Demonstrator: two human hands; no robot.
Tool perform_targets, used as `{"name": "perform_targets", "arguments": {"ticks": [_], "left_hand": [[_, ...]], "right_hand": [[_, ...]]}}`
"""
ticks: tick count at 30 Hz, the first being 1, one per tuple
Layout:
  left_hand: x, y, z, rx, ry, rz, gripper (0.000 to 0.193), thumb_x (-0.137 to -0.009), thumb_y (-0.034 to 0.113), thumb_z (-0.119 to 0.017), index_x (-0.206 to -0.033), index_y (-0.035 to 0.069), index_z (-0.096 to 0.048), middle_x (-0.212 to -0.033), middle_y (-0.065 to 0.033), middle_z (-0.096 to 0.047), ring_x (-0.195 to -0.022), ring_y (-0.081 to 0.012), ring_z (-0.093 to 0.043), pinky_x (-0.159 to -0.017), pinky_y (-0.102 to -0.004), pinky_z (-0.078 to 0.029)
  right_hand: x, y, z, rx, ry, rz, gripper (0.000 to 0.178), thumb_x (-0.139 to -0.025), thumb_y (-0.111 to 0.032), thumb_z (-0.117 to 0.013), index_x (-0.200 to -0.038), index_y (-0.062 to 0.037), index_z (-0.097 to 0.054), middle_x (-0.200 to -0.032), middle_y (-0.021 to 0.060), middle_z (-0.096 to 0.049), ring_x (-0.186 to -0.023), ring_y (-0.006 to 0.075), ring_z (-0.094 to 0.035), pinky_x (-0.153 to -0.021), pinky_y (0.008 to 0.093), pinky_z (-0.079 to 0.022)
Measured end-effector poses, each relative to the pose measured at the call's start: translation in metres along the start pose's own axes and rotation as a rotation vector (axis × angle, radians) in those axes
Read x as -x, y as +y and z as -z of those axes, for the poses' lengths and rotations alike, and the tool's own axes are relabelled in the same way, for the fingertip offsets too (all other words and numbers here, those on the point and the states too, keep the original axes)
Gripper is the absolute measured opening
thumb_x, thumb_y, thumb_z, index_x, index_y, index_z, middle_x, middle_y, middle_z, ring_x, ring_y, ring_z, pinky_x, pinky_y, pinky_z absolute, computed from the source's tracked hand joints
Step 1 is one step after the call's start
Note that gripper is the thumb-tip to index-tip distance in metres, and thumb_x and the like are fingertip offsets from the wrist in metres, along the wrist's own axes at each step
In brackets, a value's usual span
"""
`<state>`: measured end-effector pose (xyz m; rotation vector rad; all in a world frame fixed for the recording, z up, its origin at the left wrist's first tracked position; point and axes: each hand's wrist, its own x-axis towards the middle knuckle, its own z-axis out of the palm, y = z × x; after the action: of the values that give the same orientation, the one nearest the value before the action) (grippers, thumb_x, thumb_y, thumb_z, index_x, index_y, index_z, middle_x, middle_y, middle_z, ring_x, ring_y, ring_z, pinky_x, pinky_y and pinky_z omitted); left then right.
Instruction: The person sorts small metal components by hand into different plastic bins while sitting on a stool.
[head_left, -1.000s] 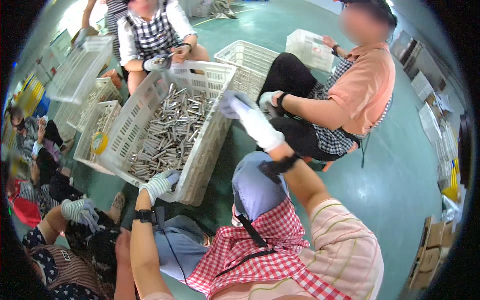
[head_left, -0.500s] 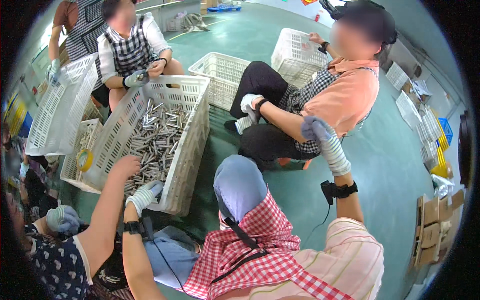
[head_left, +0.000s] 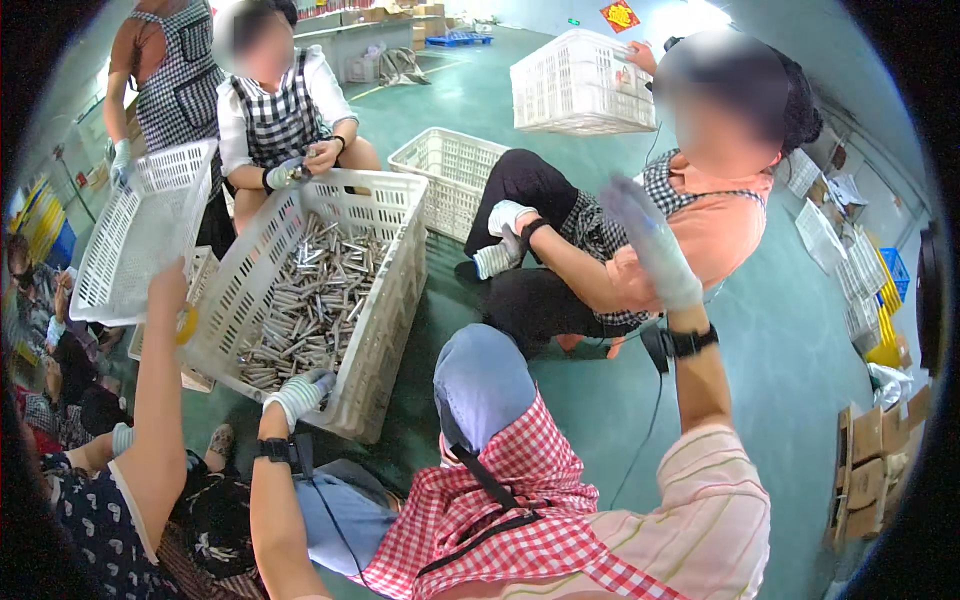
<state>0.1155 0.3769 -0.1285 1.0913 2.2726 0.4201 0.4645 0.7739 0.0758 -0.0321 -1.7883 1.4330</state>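
Note:
A white plastic crate (head_left: 400,285) holds a heap of short silvery metal tubes (head_left: 318,300). At its near end my left hand (head_left: 298,394), in a striped knit glove, has its fingers bent over the rim. Blurred by motion, my gloved right hand (head_left: 650,240) is raised in front of the co-worker in orange, fingers stretched out and nothing visible in it. From this view I cannot tell whether it touches that person's arm. A black band with a cable sits on each of my wrists.
A seated co-worker (head_left: 690,200) at the right holds up a white crate (head_left: 580,85). Across sits a person in a checked apron (head_left: 285,110). Another person stands at the left with a tilted crate (head_left: 140,240). A neighbour's bare arm (head_left: 160,400) reaches up beside my left arm.
My right hand has risen slightly and its fingers have straightened. The neighbour's bare arm has left the tubes and swung up left. The co-worker at the right has lifted the white crate.

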Motion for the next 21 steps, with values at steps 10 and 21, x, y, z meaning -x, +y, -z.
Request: {"name": "perform_targets", "arguments": {"ticks": [10,21], "left_hand": [[-0.003,0.048,0.015,0.396,0.208,-0.193,0.04,-0.091,0.022,-0.051,-0.126,0.002,-0.047,-0.108,-0.0098,-0.06,-0.098,-0.0153,-0.057,-0.084,-0.0284,-0.046],[0.043,0.11,0.08,0.827,0.28,-0.114,0.049,-0.094,0.038,-0.045,-0.125,0.0,-0.048,-0.114,-0.0098,-0.057,-0.101,-0.0171,-0.057,-0.089,-0.0295,-0.045]], "right_hand": [[-0.24,0.057,0.07,0.475,0.661,0.079,0.07,-0.086,-0.057,-0.043,-0.121,0.0025,-0.049,-0.116,0.0186,-0.055,-0.111,0.0266,-0.052,-0.09,0.0331,-0.039],[-0.286,-0.003,-0.029,0.327,0.333,0.148,0.052,-0.092,-0.043,-0.037,-0.113,0.0022,-0.052,-0.105,0.0113,-0.058,-0.101,0.0197,-0.052,-0.089,0.0299,-0.04]]}}
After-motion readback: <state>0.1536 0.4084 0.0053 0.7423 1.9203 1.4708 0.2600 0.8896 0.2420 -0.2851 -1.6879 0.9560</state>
